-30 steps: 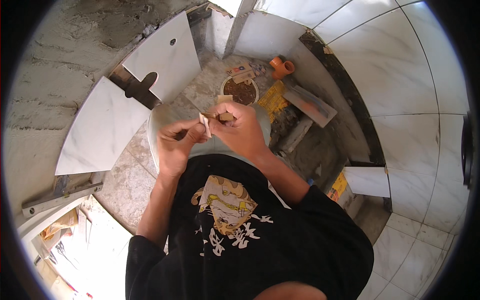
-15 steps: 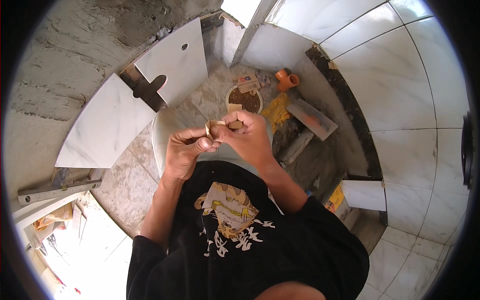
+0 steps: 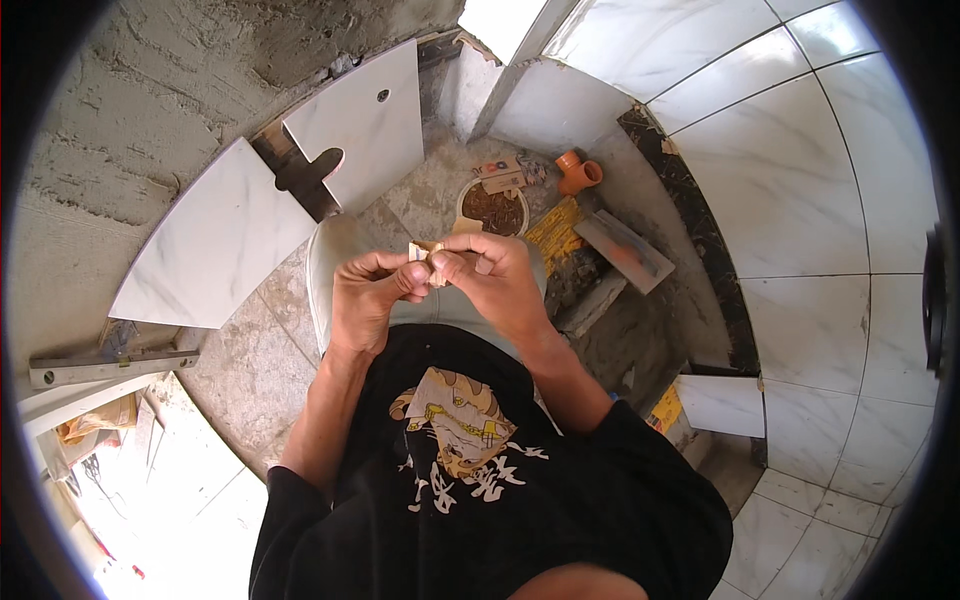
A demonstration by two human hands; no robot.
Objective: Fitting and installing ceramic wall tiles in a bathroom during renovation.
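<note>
Both hands meet in front of my chest on a small folded piece of tan cardboard (image 3: pixel 436 278). My left hand (image 3: pixel 362 300) pinches its left side between thumb and fingers. On the other side, the thumb and bent fingers of my right hand (image 3: pixel 490 285) press against it. A further tan flap (image 3: pixel 467 228) shows just beyond my right fingers; whether it belongs to the same piece I cannot tell. Below the hands is a pale, rounded seat-like surface (image 3: pixel 322 270), partly covered by my arms and black shirt.
On the floor ahead are a round tub of brown material (image 3: pixel 492 212), a small carton (image 3: pixel 502 176), an orange pipe fitting (image 3: pixel 578 174) and a flat steel trowel (image 3: pixel 628 250). White tiles (image 3: pixel 222 240) cover part of the left wall; a metal level (image 3: pixel 112 370) lies near it.
The cardboard looks more folded and compact between my fingers. My right hand has shifted slightly down, and the tan flap beyond it shows less. The view has tilted a little.
</note>
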